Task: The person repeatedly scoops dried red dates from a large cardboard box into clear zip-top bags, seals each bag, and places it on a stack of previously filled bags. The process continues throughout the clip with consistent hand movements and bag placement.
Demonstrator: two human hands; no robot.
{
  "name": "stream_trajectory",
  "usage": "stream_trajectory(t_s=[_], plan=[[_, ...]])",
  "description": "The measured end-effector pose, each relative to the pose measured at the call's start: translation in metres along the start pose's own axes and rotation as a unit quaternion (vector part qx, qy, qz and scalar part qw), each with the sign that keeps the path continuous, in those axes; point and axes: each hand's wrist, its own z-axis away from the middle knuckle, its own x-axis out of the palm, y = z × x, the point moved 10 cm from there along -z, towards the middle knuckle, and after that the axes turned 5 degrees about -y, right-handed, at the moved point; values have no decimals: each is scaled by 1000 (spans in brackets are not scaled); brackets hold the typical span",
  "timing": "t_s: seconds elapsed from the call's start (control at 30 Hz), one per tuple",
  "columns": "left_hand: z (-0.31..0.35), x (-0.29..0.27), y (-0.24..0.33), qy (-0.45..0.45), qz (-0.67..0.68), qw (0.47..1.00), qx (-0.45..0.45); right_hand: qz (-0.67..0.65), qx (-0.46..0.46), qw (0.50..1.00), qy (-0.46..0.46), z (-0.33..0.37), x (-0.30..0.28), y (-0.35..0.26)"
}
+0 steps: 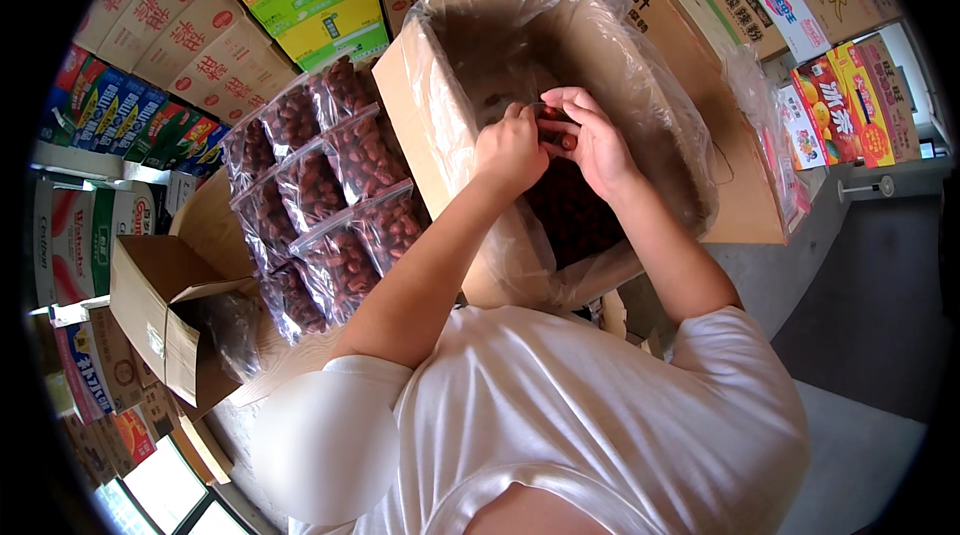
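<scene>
Both hands are over a large open cardboard carton [424, 100] lined with clear plastic [665, 115]. Dark red dried dates [575, 220] lie deep inside it. My right hand [598, 147] has its fingers curled around a few glossy red dates [568, 142]. Close beside it, my left hand [513, 149] is closed with its fingers bent toward the same dates; what lies in its grip is hidden. To the left, several filled clear zip bags of dates [365, 157] lie in rows on a wooden table.
A small open carton [160, 310] stands at the left with crumpled clear bags [232, 330] beside it. Stacked boxes [205, 50] line the far side and the left. More packaged goods [850, 105] and clear plastic [755, 115] are at the right.
</scene>
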Motion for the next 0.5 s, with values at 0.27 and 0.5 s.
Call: stream_trajectory(t_s=[0.27,0.5], plan=[[-1,-1,0,-22,19,999,-16,-43,66,996,-47,1,6,5],[1,-2,5,-13,-20,1000,6,43,72,993,-87,8,13,4]])
